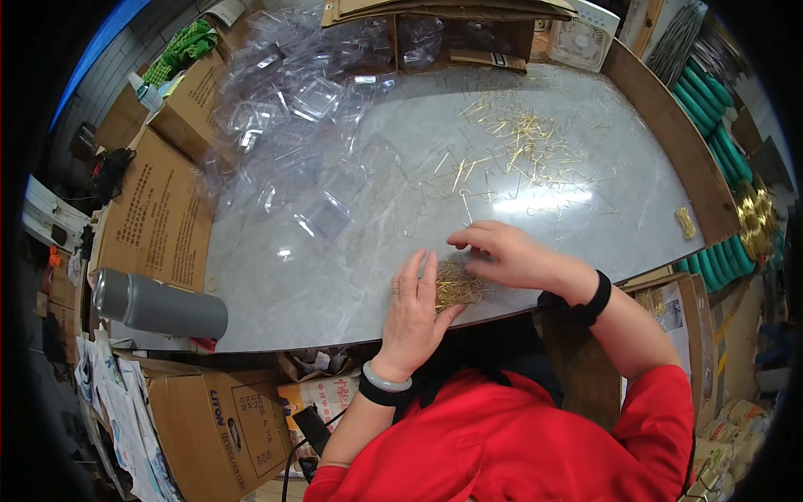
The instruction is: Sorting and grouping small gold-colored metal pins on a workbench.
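A heap of gold wire hooks sits at the near edge of the grey table, between my two hands. My left hand lies along the heap's left side, open, with fingers stretched forward and the thumb reaching along its near side. Over the heap's right side is my right hand, fingers apart and loosely bent, with nothing visible held in them. Its lower fingers are close to the hooks; whether they touch cannot be told. Farther back, a scattered spread of gold wire hooks lies on the table.
Clear plastic boxes pile up at the back left. A grey bottle lies on the left near edge. Cardboard walls the left side; a wooden board edges the right. A white fan stands behind, and a small gold bundle lies right.
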